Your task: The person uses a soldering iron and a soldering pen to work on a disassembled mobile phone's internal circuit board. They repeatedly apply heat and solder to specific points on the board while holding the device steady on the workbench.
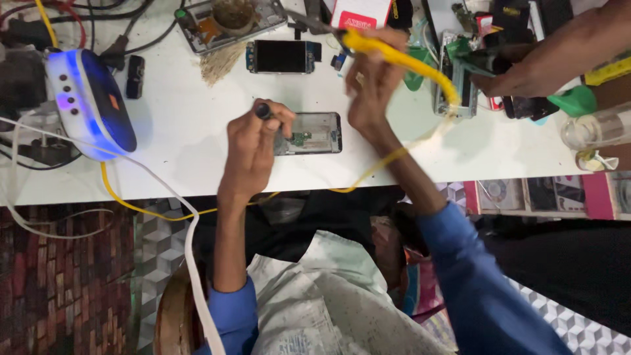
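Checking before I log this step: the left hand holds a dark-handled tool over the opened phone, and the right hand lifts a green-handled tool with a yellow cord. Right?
Not quite. In the head view the right hand lifts a yellow-handled tool, not green. The left hand does hold a dark-handled tool over the opened phone.

A single camera, worn on the person's head, looked steeply down over the white workbench (197,131), its near edge crossing the middle of the frame. It sat close (arm's reach), taking in both forearms, the lap and patterned floor below. No second view shared the scene.
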